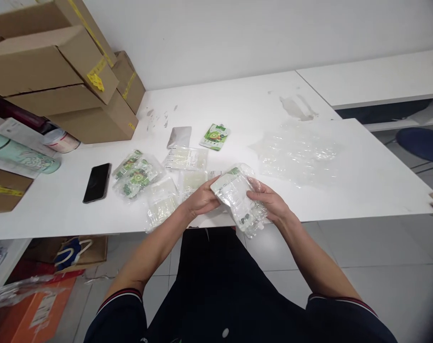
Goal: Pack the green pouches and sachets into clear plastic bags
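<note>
Between my two hands, over the table's front edge, is a stack of pouches [239,195] in clear plastic wrap, tilted, with pale and green print. My left hand [205,197] grips its left edge. On the right side, my right hand [268,197] holds it with the thumb on top. Left of my hands lie wrapped green pouches [137,176] and several pale wrapped packets, one of them a packet [187,158] with a printed label. Farther back are a green pouch [215,136] with a fruit picture and a silver-grey packet [179,137].
Clear plastic bags [298,155] lie spread on the white table [362,190] to the right. At left are a black phone [97,183], a mint green bottle [23,152], a tin [61,140] and stacked cardboard boxes [59,71]. A blue stool [421,144] stands beyond the right end.
</note>
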`<state>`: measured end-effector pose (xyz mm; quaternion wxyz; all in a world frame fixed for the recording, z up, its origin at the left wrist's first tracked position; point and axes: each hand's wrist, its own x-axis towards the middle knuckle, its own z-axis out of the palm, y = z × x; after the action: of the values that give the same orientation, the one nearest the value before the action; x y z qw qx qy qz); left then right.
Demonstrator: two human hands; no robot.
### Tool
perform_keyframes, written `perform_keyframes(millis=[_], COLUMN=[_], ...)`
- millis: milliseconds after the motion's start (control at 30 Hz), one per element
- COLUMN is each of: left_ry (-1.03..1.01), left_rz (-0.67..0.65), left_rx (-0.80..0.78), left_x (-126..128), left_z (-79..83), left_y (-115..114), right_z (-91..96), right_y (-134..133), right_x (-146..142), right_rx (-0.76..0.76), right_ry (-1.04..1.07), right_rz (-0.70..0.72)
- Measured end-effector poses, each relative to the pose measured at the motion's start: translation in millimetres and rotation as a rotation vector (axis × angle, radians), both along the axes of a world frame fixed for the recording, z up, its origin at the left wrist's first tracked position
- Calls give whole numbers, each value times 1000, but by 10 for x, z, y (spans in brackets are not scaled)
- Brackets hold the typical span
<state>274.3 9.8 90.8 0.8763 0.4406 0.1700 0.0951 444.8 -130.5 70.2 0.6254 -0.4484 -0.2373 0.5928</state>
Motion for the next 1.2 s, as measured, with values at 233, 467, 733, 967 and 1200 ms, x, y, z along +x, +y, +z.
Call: perform_keyframes(millis=[233, 467, 733, 967, 1200], left_ry=[99, 878, 1003, 927, 844], left_rz=[138, 300, 69, 16, 198], left_rx=[310, 1264, 2012, 1986, 1923], left_x=[194, 508, 539, 419, 346], left_z=[142, -50, -105, -42, 113], left_y=[318, 957, 868, 939, 829], right_z=[46, -16, -8, 55, 152], right_y=[477, 1088, 902, 181, 10], right_x=[185, 75, 199, 1064, 1323], right_rx=[-74, -244, -212, -723, -700], right_ry=[-101, -1273, -1683, -1719, -1634], right_rz=[-222, -98, 7, -183, -458])
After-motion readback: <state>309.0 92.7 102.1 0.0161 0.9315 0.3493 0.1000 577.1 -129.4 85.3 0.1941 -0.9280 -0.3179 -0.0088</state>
